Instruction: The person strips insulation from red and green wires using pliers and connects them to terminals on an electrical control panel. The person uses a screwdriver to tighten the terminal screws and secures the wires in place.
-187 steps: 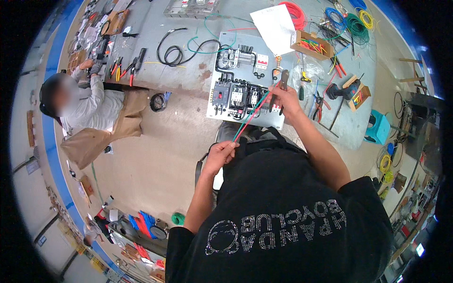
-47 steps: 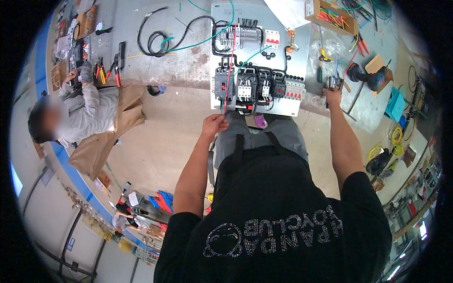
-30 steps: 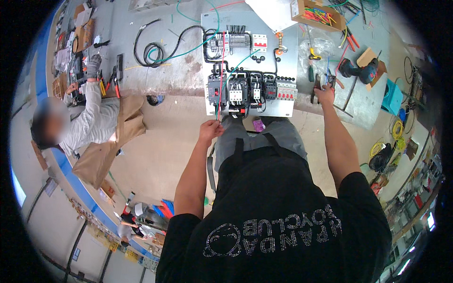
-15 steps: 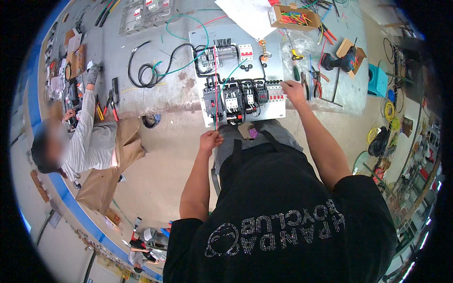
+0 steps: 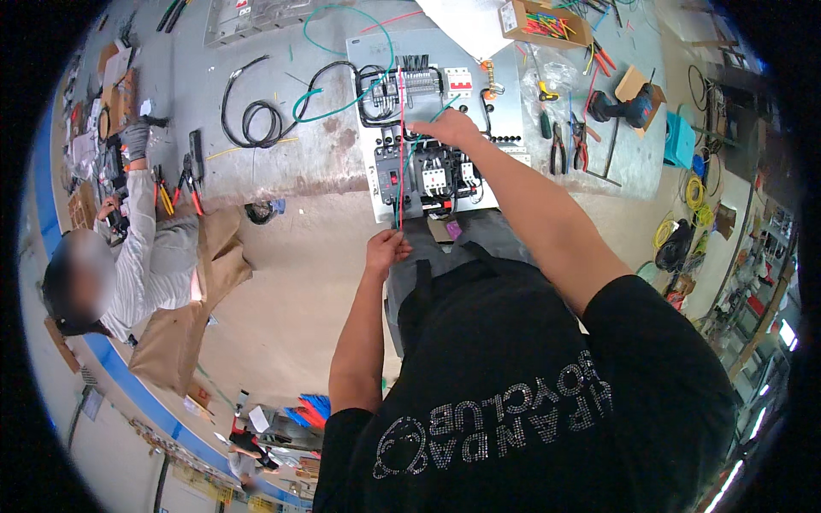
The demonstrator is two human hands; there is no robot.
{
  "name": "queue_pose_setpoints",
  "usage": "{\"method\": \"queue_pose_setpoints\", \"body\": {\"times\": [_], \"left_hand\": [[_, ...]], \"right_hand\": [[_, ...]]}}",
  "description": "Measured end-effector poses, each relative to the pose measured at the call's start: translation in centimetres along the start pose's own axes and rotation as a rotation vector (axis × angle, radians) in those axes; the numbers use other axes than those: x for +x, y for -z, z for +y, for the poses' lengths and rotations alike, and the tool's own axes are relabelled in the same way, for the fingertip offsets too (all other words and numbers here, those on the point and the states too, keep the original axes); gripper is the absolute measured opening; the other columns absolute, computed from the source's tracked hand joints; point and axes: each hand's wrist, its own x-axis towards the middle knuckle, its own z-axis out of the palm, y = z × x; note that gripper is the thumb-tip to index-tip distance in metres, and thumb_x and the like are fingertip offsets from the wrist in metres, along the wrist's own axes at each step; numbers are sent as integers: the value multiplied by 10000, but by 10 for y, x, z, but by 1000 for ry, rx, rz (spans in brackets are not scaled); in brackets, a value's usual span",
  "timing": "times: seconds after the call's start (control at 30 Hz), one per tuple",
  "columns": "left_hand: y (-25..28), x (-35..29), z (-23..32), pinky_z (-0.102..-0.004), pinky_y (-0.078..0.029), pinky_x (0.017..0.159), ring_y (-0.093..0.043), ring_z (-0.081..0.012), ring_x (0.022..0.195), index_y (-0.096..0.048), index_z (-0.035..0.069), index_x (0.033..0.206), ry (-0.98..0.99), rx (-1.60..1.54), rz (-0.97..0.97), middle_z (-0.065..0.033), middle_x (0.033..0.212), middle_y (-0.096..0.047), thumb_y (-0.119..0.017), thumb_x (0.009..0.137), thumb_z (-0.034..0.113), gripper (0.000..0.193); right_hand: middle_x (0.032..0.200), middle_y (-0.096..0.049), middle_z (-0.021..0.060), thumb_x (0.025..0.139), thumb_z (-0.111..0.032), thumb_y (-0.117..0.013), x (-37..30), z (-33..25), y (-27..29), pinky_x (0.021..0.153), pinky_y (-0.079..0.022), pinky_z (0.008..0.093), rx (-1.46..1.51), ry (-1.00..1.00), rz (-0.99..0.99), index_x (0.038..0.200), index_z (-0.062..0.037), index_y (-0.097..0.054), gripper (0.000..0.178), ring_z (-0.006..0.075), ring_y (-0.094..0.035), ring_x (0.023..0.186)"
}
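At the left of the frame, a co-worker (image 5: 158,256) in a pale long-sleeved top reaches over the grey workbench (image 5: 316,167); hand tools (image 5: 184,178) with coloured grips lie nearby. Right of these rests a coil of black cable (image 5: 261,124). Just left of centre, the person's left hand (image 5: 389,250) is closed in a pinch on the lower ends of a red wire (image 5: 401,175) and a green wire (image 5: 448,106), below the panel's lower edge. Both wires extend upward over the metal mounting panel (image 5: 428,53) at upper centre, the red nearly straight, passing beside the black circuit breaker (image 5: 393,179). The right hand (image 5: 449,130) reaches above the contactors (image 5: 434,178), thumb and fingertips at the wires; whether they grip either cannot be told. At upper right lie black-handled pliers (image 5: 558,152), red-handled pliers (image 5: 581,150), a cardboard box (image 5: 522,30) of coloured pieces and a cordless drill (image 5: 624,109).
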Motion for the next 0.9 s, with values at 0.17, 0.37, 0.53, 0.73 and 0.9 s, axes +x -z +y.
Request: {"method": "queue_pose_setpoints", "body": {"times": [0.17,0.37,0.53,0.73,0.9], "left_hand": [[1,1,-3,-309,-584,637,-702,-194,744,-626,5,1065,-7,-1,-26,-93,868,-671,-623,972,185,203],[3,4,-6,-304,-581,621,-706,-199,738,-623,5,1048,-12,-30,-92,-98,855,-666,-628,968,170,184],[6,11,-14,-308,-578,633,-694,-196,735,-625,14,1019,-14,-102,-85,-94,845,-664,-631,968,174,168],[10,1,-7,-311,-573,672,-681,-190,756,-634,29,988,2,-100,-65,-91,868,-670,-617,982,209,181],[5,-4,-4,-317,-571,707,-682,-189,791,-641,27,1016,23,-154,-87,-88,900,-670,-612,986,243,219]], "right_hand": [[1080,-705,214,569,-861,-683,-6,-27,-7,859,-541,422,-36,-170,-49,1015,54,-712,1018,340,-695,1011],[935,-735,200,636,-636,-769,8,-24,-25,802,-538,412,16,-196,79,908,17,-751,707,338,-711,890],[747,-690,91,712,-445,-819,16,-4,-29,596,-477,345,250,-43,-17,830,-2,-729,467,200,-629,640],[639,-577,-2,749,-225,-845,10,-10,-29,442,-317,253,697,-95,-136,743,-56,-659,251,82,-470,519],[692,-622,27,784,-210,-833,13,-7,-28,461,-354,240,759,-85,-197,804,-36,-665,243,90,-514,540]]}}
